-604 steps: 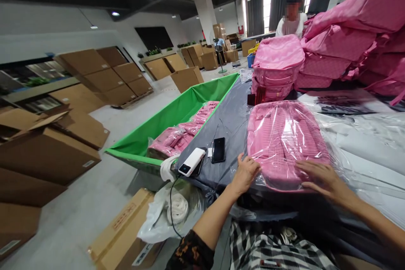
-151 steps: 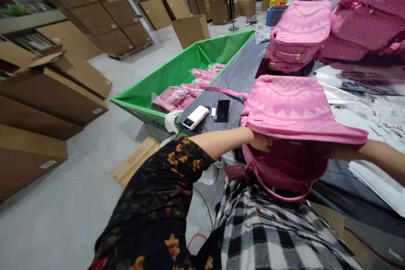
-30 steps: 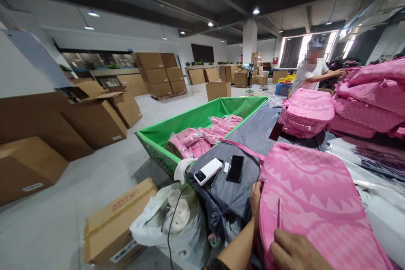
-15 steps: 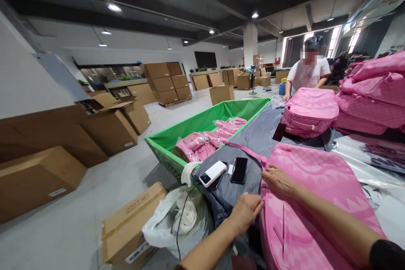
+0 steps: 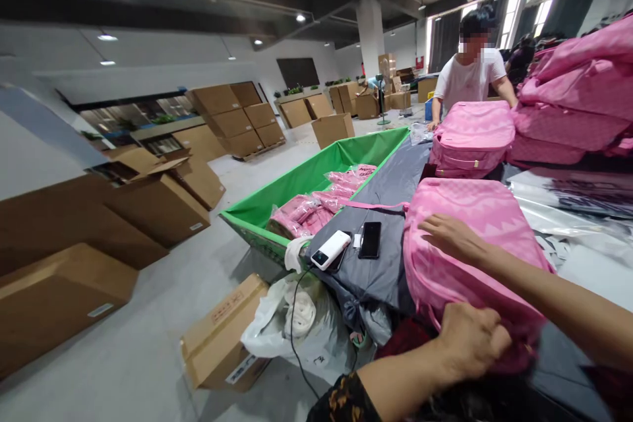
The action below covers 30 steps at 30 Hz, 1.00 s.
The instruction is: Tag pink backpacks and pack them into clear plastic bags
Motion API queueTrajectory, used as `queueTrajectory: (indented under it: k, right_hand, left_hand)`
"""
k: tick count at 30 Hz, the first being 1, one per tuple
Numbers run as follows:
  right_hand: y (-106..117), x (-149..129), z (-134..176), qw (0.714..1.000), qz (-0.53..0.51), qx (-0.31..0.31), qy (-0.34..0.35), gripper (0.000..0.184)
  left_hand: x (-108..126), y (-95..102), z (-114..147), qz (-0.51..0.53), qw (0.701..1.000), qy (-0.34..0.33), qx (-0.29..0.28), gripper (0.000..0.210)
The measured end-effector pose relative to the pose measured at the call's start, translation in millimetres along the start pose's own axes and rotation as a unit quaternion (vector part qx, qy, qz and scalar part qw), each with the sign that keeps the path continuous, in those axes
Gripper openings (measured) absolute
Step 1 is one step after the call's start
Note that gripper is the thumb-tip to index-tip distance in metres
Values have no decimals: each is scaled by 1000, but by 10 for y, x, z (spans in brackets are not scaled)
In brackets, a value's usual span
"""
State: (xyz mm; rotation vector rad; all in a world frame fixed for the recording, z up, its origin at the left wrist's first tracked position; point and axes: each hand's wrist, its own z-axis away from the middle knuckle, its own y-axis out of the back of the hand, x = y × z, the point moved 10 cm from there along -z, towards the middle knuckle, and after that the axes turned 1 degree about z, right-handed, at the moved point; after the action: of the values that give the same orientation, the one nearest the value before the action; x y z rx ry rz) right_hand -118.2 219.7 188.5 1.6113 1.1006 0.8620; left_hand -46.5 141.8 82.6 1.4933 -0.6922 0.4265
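A pink backpack (image 5: 469, 211) with a pale zigzag print lies on the grey-covered table in front of me, its strap (image 5: 376, 204) stretched out to the left. My right hand (image 5: 455, 237) rests over the backpack's front panel, palm down with fingers extended. At the near edge of the backpack, my left hand (image 5: 472, 336) is closed in a fist-like pinch; what its fingers hold is hidden. Left of the backpack are a black phone (image 5: 370, 240) and a white power bank (image 5: 331, 249) with a cable, lying over another dark device.
A green bin (image 5: 237, 211) holding bagged pink items (image 5: 301, 211) adjoins the table. Another pink backpack (image 5: 475, 135) and a pink pile (image 5: 583, 99) stand beyond. A co-worker (image 5: 469, 72) stands across. A plastic bag (image 5: 316, 336) and cartons (image 5: 222, 323) are on the floor at left.
My left hand has moved from the backpack's left edge along to its near edge. My right hand has shifted off the left edge onto the front, its fingers straighter. The view has swung right.
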Motion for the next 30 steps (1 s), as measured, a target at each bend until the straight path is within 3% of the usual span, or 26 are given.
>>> queueTrajectory:
  k: [2, 4, 6, 8, 10, 13, 16, 19, 21, 23, 25, 27, 30]
  right_hand:
    - [232, -19, 677, 1000, 10, 26, -14, 36]
    - [352, -205, 1349, 995, -15, 94, 35, 29]
    - [320, -253, 1862, 986, 8, 168, -3, 36]
    - [220, -267, 2164, 970, 27, 232, -68, 42]
    - [166, -285, 2299, 948, 21, 291, -126, 39]
    - [195, -337, 2373, 911, -41, 369, -177, 33]
    - [162, -308, 2518, 872, -119, 413, -234, 28]
    - [-31, -46, 2871, 821, -170, 424, -343, 16]
    - [-158, 266, 3193, 766, -188, 433, -436, 22]
    - [-200, 614, 3408, 718, -200, 445, -497, 37]
    - [-156, 960, 3364, 712, -203, 435, -513, 49]
    - [-113, 1295, 3135, 733, -199, 402, -512, 56]
    - [-234, 1715, 2825, 742, -217, 343, -533, 54]
  left_hand:
    - [27, 192, -114, -47, 998, -1, 37, 24]
    - [101, 266, -159, -100, 993, -18, 68, 23]
    - [288, 203, -153, -157, 982, -67, 85, 18]
    - [570, 54, -88, -207, 962, -155, 87, 13]
    - [830, -46, 30, -227, 936, -254, 88, 12]
    - [950, 47, 133, -242, 901, -349, 95, 25]
    - [723, 214, -25, -335, 873, -346, 76, 45]
    - [436, 147, -104, -401, 840, -364, 6, 39]
    - [339, 25, 27, -408, 819, -403, -9, 24]
    - [342, -58, 263, -394, 802, -448, 39, 17]
    - [419, -73, 554, -362, 778, -499, 122, 18]
    - [505, -29, 746, -330, 765, -523, 180, 19]
    - [628, 105, 673, -318, 798, -482, 174, 19]
